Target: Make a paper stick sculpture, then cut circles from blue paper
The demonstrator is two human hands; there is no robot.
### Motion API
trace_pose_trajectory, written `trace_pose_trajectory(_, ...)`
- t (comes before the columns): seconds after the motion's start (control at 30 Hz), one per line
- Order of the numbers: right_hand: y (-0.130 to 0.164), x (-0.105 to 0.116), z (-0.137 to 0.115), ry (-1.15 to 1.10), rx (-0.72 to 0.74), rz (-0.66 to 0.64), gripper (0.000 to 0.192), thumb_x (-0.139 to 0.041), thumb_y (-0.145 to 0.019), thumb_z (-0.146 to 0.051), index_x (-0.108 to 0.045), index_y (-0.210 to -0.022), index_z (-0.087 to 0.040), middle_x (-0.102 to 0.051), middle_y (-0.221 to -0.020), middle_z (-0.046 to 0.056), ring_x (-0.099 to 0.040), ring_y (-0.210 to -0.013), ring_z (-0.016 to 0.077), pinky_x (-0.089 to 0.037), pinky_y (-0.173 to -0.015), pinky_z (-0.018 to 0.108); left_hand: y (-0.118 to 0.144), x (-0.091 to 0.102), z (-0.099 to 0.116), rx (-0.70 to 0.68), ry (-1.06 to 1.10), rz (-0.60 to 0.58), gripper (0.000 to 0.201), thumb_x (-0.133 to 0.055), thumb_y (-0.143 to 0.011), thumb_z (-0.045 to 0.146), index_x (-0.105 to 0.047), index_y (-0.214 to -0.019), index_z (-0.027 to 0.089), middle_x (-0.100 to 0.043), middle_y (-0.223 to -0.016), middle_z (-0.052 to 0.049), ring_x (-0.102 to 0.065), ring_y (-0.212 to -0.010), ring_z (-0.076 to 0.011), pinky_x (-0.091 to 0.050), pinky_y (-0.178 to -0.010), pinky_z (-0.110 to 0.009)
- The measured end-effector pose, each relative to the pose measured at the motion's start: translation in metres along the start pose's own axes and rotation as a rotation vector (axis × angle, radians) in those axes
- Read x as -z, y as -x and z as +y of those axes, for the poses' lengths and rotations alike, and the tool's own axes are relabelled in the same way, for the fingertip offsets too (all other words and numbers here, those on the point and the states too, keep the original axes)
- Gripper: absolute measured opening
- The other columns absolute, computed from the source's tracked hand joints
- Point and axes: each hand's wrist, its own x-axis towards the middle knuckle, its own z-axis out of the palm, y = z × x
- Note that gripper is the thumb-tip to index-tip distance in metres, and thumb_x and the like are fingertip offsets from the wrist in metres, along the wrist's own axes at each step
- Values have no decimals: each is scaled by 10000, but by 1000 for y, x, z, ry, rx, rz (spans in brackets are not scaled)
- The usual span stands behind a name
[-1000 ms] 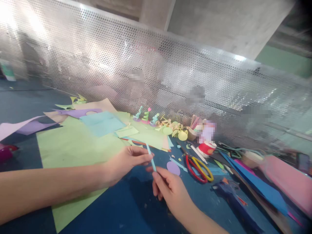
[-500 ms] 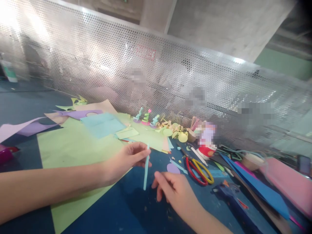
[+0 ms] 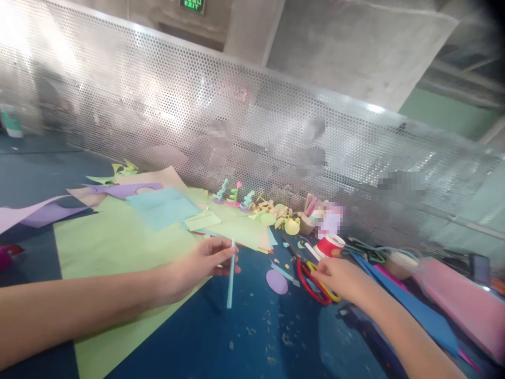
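My left hand (image 3: 197,266) pinches the top of a thin light-blue paper strip (image 3: 231,281), which hangs almost upright over the dark blue table (image 3: 244,337). My right hand (image 3: 341,276) has reached to the right and lies over the red and yellow scissors (image 3: 313,276); I cannot tell whether it grips them. A purple paper disc (image 3: 276,281) lies between the strip and the scissors.
A large green sheet (image 3: 118,242), a light-blue sheet (image 3: 161,208) and purple offcuts (image 3: 47,213) cover the left. Small paper figures (image 3: 232,196) and a red cup (image 3: 329,245) stand by the perforated metal screen (image 3: 236,121). Blue and pink sheets (image 3: 445,305) lie at right.
My right hand let go of the strip and moved right onto the scissors. The strip, now only in my left hand, swung from tilted to nearly upright.
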Motion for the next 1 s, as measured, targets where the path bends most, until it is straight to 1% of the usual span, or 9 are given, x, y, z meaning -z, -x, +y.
trace_pose_trajectory(0.1, 4, 4, -9, -154, 101, -83, 266, -477, -826, -389, -603, -716, -182, -684, -706, 44, -627, -668, 170, -409, -572, 238, -2, -1, 0, -31, -46, 42, 236, -588, -782, 400, -588, -812, 166, -613, -830, -22, -606, -843, -166, -471, -820, -306)
trace_pose_trajectory(0.17, 12, 6, -27, -397, 226, -170, 265, -471, -838, -409, -615, -830, -187, -692, -776, 27, -630, -718, 145, -445, -632, 217, -2, -4, 1, -78, -75, 55, 213, -600, -775, 380, -575, -791, 169, -604, -823, -12, -592, -817, -150, -476, -801, -296)
trace_pose_trajectory(0.27, 30, -1, -62, -775, 353, -298, 318, -538, -799, -427, -596, -997, -185, -674, -875, 49, -619, -771, 164, -474, -599, 229, 1, -10, 0, -155, -93, 47, 177, -614, -768, 342, -548, -792, 179, -571, -793, 18, -584, -748, -127, -485, -746, -285)
trace_pose_trajectory(0.33, 43, -11, -85, -829, 411, -261, 297, -609, -756, -388, -615, -979, -193, -666, -899, 44, -611, -786, 161, -476, -645, 236, 4, -14, -2, -208, -106, 1, 165, -611, -772, 328, -533, -788, 184, -547, -755, 35, -578, -706, -117, -484, -717, -277)
trace_pose_trajectory(0.47, 57, -24, -107, -887, 438, -279, 131, -582, -777, -305, -604, -794, -178, -621, -652, 0, -593, -608, 130, -460, -580, 227, 10, -20, -4, -259, -185, -67, 141, -591, -785, 317, -535, -804, 188, -538, -722, 38, -558, -664, -110, -468, -672, -254)
trace_pose_trajectory(0.57, 51, -18, -99, -879, 426, -227, 108, -536, -799, -279, -565, -780, -177, -621, -633, -1, -608, -597, 136, -479, -590, 240, 13, -20, -5, -241, -295, -55, 191, -557, -805, 344, -566, -926, 197, -600, -841, -6, -573, -785, -144, -456, -749, -268)
trace_pose_trajectory(0.73, 23, -5, -54, -748, 260, 6, 86, -534, -775, -263, -516, -767, -179, -662, -704, 36, -653, -657, 169, -511, -630, 275, 18, -19, -9, -140, -576, -88, 240, -472, -842, 380, -632, -960, 246, -638, -979, -18, -583, -878, -172, -440, -802, -272)
trace_pose_trajectory(0.87, 8, -12, -34, -790, 241, -37, 102, -572, -728, -217, -514, -803, -180, -675, -718, 37, -668, -660, 177, -521, -638, 286, 19, -19, -11, -152, -725, -141, 200, -490, -821, 338, -658, -900, 262, -643, -943, -7, -597, -831, -172, -449, -775, -269)
trace_pose_trajectory(1.0, 7, -22, -39, -858, 308, -92, 137, -593, -724, -234, -530, -825, -167, -687, -752, 51, -675, -722, 193, -520, -685, 307, 16, -19, -12, -133, -743, -153, 209, -473, -824, 334, -656, -893, 260, -644, -909, -12, -599, -801, -176, -457, -742, -272)
